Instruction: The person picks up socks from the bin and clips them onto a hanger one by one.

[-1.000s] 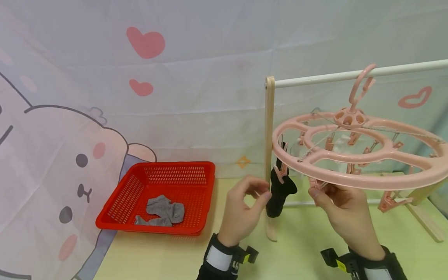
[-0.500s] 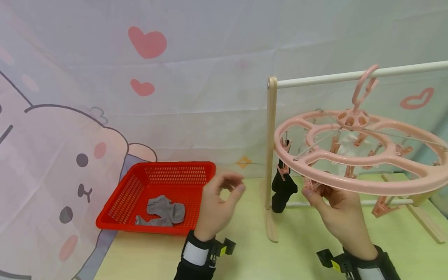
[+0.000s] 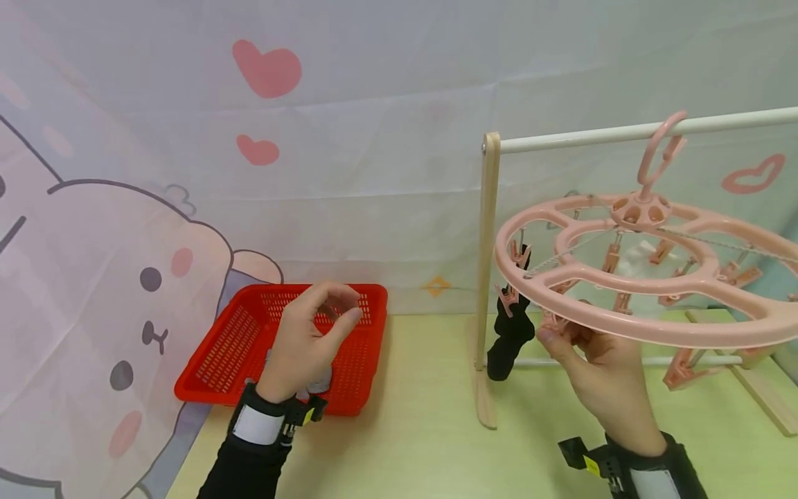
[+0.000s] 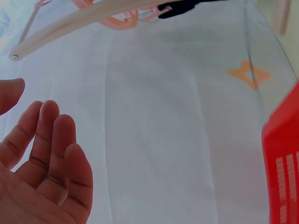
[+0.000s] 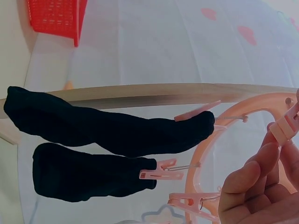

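Observation:
My left hand point(image 3: 302, 339) is over the red basket point(image 3: 372, 346), fingers loosely bent and holding nothing. Partly hidden behind it, grey socks point(image 3: 322, 381) lie in the basket. With thumb and fingers, my right hand point(image 3: 601, 378) pinches a pink clothespin point(image 5: 285, 127) under the front rim of the round pink clip hanger point(image 3: 623, 326). Two black socks hang from clips at the hanger's left side: a longer sock point(image 5: 107, 126) and a shorter-looking sock point(image 5: 91, 172) in the right wrist view.
The hanger hooks over a white rod point(image 3: 580, 138) on a wooden stand point(image 3: 489, 242). Other pink clips, such as one clip point(image 3: 686, 371) at the front, dangle from the hanger. A printed cloth point(image 3: 399, 173) hangs behind the pale table point(image 3: 430, 416).
My left hand has moved left, from near the black socks to over the red basket. My right hand keeps its pinch on the clothespin. The black socks sway slightly.

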Action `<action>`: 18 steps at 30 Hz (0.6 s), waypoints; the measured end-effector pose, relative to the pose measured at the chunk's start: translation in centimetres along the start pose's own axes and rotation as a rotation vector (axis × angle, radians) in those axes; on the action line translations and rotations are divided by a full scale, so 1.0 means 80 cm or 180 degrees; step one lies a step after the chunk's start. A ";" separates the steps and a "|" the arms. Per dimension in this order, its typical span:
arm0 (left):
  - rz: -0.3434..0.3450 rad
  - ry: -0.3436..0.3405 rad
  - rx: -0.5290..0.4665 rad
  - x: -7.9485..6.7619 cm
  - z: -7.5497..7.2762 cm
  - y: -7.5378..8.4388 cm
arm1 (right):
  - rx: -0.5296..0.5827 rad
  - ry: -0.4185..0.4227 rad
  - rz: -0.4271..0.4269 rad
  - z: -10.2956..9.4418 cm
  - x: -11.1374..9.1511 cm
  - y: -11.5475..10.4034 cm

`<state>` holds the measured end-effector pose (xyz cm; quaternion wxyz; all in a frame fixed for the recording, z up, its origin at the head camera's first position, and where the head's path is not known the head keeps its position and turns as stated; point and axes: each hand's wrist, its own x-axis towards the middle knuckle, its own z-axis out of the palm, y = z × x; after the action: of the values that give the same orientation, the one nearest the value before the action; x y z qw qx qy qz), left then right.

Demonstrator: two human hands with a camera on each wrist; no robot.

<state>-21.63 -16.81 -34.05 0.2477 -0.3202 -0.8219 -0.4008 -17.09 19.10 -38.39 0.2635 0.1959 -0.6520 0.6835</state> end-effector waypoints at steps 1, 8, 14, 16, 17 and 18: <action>-0.0010 -0.0070 0.0076 0.000 -0.005 -0.003 | -0.0002 0.0002 -0.0007 0.000 0.000 0.000; 0.0023 -0.0488 0.0673 0.000 -0.031 -0.031 | -0.0226 -0.0008 -0.0028 -0.003 0.003 0.000; -0.0234 -0.0784 0.1139 -0.011 -0.038 -0.064 | -0.0172 -0.0021 -0.0076 -0.009 0.004 0.000; -0.0335 -0.0919 0.1258 -0.014 -0.041 -0.076 | -0.0132 -0.0033 -0.0114 -0.011 0.004 0.001; -0.0384 -0.0984 0.1326 -0.015 -0.043 -0.083 | -0.0134 -0.0042 -0.0138 -0.012 0.004 0.002; -0.0426 -0.1044 0.1376 -0.016 -0.045 -0.089 | -0.0127 -0.0053 -0.0172 -0.013 0.004 0.003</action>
<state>-25.39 -23.55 -36.45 0.1468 -0.2655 -0.9368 -0.1745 -17.37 20.16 -38.46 0.2803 0.2138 -0.6621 0.6614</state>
